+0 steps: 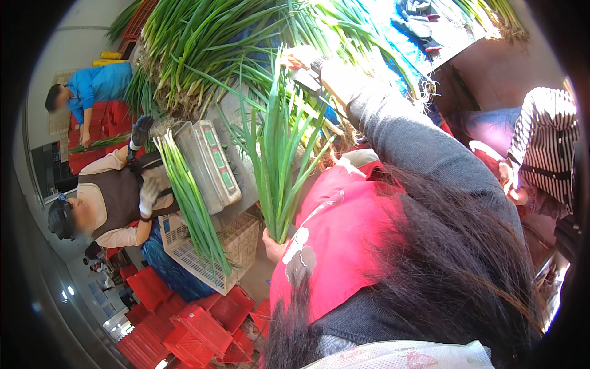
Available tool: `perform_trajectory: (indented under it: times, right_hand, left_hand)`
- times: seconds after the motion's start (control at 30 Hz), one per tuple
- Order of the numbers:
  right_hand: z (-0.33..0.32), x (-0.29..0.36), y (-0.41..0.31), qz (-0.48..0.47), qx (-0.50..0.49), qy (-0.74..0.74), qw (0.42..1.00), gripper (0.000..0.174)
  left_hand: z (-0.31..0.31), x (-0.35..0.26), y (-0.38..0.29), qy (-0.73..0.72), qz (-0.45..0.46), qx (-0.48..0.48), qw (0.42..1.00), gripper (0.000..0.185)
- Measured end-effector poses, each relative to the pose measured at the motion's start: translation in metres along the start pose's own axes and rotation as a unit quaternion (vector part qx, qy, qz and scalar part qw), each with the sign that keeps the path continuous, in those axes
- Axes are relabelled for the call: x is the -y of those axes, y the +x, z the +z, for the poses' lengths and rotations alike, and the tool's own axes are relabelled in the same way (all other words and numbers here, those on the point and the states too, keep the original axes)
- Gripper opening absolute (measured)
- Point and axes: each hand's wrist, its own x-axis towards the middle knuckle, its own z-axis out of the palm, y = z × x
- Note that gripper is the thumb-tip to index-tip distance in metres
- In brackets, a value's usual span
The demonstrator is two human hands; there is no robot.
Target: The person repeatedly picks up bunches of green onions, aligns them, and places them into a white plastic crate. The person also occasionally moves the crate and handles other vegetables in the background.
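My left hand (pixel 275 246) is closed around the lower end of a bunch of green onions (pixel 276 175), in front of my red apron (pixel 343 230). The leaves fan upward from it. At the upper middle, in strong glare, my right hand (pixel 299 60) is near the leaf tips; its grip cannot be made out. A dark band circles that wrist, and a flat grey object (pixel 306 80) shows beside it. A large heap of green onions (pixel 207 50) covers the table beyond. To the left stands a bench scale (pixel 209 168) with green displays, another green onion bundle (pixel 193 198) lying alongside.
A co-worker in a brown apron (pixel 108 203), wearing gloves, faces the scale. Below it is a beige plastic crate (pixel 239 244); stacked red crates (pixel 198 330) are beyond. Grey gloves (pixel 417 23) lie on the table. A person in stripes (pixel 546 143) is at right, another in blue (pixel 99 85) at far left.
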Motion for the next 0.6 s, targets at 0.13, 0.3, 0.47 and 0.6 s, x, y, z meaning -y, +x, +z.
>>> perform_trajectory:
  times: [0.13,0.3,0.47,0.6]
  right_hand:
    - [0.006,0.01,0.011,0.019,0.036,0.008,0.999,0.02]
    - [0.015,0.024,-0.003,0.028,0.06,0.06,0.996,0.017]
    - [0.02,0.035,-0.024,-0.034,0.093,0.129,0.987,0.02]
    - [0.016,0.038,-0.022,-0.079,0.106,-0.026,0.991,0.022]
  left_hand:
    - [0.001,-0.006,-0.004,0.0,0.01,-0.021,1.0,0.062]
    - [-0.002,-0.013,-0.007,-0.01,0.023,-0.02,0.999,0.058]
    - [0.002,-0.008,-0.008,-0.019,0.009,-0.024,0.999,0.057]
    - [0.008,-0.006,-0.01,-0.062,0.018,-0.052,0.997,0.058]
